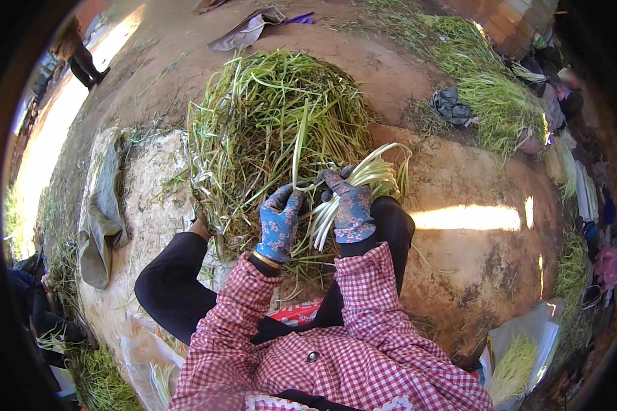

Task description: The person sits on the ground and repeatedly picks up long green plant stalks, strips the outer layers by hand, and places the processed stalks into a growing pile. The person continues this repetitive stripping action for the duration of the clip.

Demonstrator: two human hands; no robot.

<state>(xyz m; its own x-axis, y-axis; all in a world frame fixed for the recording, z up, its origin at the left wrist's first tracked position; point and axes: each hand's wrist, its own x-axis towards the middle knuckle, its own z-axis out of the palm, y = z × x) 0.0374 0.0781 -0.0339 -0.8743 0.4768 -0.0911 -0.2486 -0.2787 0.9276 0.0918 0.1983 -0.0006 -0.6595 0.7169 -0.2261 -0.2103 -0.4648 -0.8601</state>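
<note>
Both my hands wear blue flower-patterned gloves with dark, soiled fingers. My left hand (280,221) pinches a single long green stalk (301,144), which stands up from the fingertips. A bundle of pale leafy stalks (325,218) is gripped in my right hand (349,208); its whitish ends point down and its curved tops lean out to the right. The two hands are close together, with the fingertips a little apart. Right beyond them, between my legs and in front, lies a large heap of tangled green stalks (288,113).
A grey-green cloth (100,241) lies at the left. Ahead is a grey cloth sheet (247,31). More green stalks (498,103) and a dark plastic bag (450,106) are at the upper right. Pale stalks (514,367) rest on white sheeting at the lower right. People are at both sides.
</note>
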